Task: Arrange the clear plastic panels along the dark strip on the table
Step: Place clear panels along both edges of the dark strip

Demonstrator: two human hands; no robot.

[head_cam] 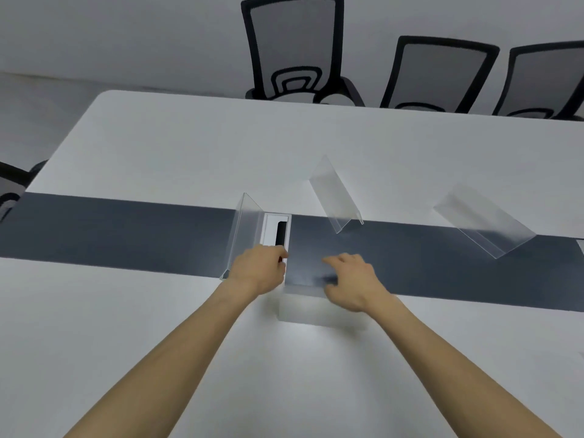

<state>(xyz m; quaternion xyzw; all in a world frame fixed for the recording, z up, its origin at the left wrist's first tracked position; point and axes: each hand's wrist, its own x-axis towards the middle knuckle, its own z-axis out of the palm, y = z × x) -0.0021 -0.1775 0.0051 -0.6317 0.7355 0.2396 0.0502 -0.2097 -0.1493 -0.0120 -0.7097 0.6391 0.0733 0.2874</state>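
A dark strip (126, 229) runs left to right across the white table (189, 147). Both my hands hold a clear plastic panel (303, 309) at the strip's near edge. My left hand (259, 271) pinches its left side. My right hand (350, 281), slightly blurred, grips its right side with fingers spread. A second clear panel (245, 230) stands upright on the strip just left of my left hand. A third (336, 197) lies angled at the strip's far edge. Another panel (483, 222) lies angled further right, partly on the strip.
A white cable box with a black slot (279, 230) is set into the strip between the upright panel and my hands. Three black mesh chairs (294, 49) stand behind the table's far edge, and another chair (12, 188) is at the left end.
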